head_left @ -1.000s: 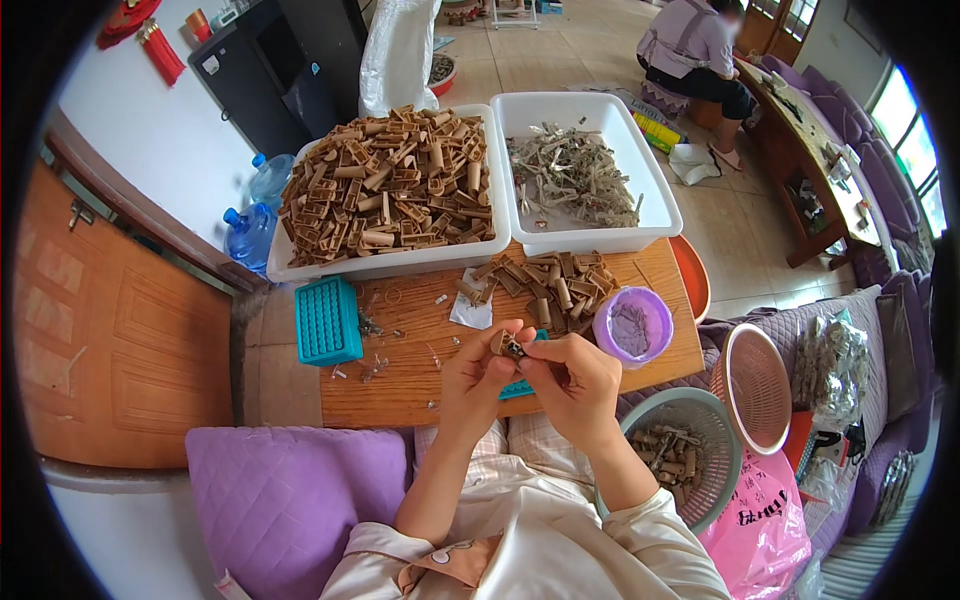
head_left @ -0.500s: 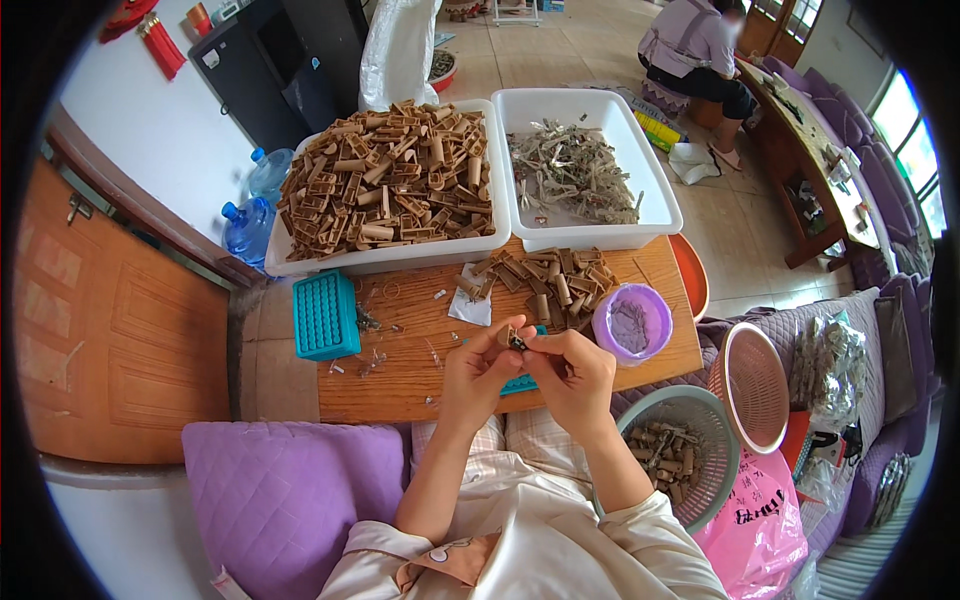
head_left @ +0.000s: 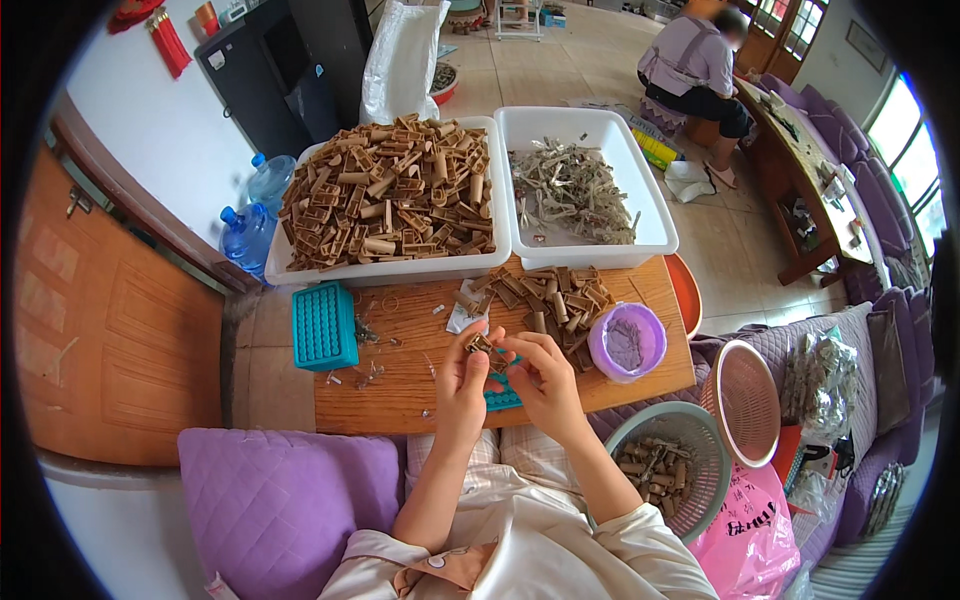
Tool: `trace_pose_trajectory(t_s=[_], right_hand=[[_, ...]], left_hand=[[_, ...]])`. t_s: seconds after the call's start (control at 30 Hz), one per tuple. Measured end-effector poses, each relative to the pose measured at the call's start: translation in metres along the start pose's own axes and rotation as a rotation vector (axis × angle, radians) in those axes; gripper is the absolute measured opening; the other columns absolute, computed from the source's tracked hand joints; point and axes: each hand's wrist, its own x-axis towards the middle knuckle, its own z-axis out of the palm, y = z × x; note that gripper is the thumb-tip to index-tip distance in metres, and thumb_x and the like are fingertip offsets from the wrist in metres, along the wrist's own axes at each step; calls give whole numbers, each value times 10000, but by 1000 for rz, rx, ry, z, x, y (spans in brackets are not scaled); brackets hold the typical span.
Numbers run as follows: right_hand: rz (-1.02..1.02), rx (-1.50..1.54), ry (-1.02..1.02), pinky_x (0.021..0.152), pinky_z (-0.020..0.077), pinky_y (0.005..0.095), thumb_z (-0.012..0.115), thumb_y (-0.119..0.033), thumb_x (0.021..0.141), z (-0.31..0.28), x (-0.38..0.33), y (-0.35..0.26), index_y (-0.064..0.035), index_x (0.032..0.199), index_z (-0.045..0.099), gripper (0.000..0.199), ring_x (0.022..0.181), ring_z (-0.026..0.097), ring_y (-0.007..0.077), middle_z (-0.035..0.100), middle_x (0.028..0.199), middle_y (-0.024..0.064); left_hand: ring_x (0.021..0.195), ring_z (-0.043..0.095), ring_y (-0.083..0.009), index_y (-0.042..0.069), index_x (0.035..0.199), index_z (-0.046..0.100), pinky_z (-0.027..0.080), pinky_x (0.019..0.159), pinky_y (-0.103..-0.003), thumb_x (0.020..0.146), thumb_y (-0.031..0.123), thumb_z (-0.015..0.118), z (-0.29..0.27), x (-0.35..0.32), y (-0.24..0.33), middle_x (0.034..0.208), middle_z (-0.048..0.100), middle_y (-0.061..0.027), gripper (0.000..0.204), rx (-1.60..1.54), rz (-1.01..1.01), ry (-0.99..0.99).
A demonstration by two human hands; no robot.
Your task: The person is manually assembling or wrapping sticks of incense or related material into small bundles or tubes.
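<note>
My left hand (head_left: 460,372) and my right hand (head_left: 540,372) meet above the near edge of a wooden board (head_left: 400,380). Both pinch one small brown ribbed piece (head_left: 481,344) between their fingertips. A teal holder (head_left: 503,397) lies on the board just under my right hand, mostly hidden by it. A loose heap of the same brown pieces (head_left: 556,294) lies just beyond my hands. To its right stands a small purple bowl (head_left: 627,343) with grey bits in it.
A white tray (head_left: 285,268) heaped with brown pieces and a white tray (head_left: 655,222) of grey scraps sit at the far side. A teal grid block (head_left: 323,324) lies left. A basket (head_left: 700,440), a pink lid (head_left: 745,400), a purple cushion (head_left: 275,495) surround me. A person (head_left: 692,70) sits beyond.
My hands have stayed together over the board, only turning the small brown piece slightly between the fingers. Nothing else has moved.
</note>
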Motion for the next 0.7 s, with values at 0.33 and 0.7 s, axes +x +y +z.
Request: trace_pose_trajectory(t_s=[0.33, 0.7], right_hand=[[274, 478, -18, 547, 408, 172, 503, 82, 771, 26, 2, 4, -5, 1125, 457, 367, 651, 493, 31, 518, 932, 41], [204, 340, 50, 525, 426, 181, 530, 99, 715, 38, 3, 4, -16, 1094, 496, 398, 625, 501, 44, 537, 924, 58]], left_hand=[[853, 591, -176, 33, 1196, 367, 464, 515, -182, 902, 233, 402, -15, 5, 5, 1086, 518, -137, 357, 20, 216, 15], [848, 571, -158, 32, 1198, 357, 476, 538, -202, 900, 210, 403, -22, 0, 2, 1049, 529, -126, 350, 49, 301, 99]])
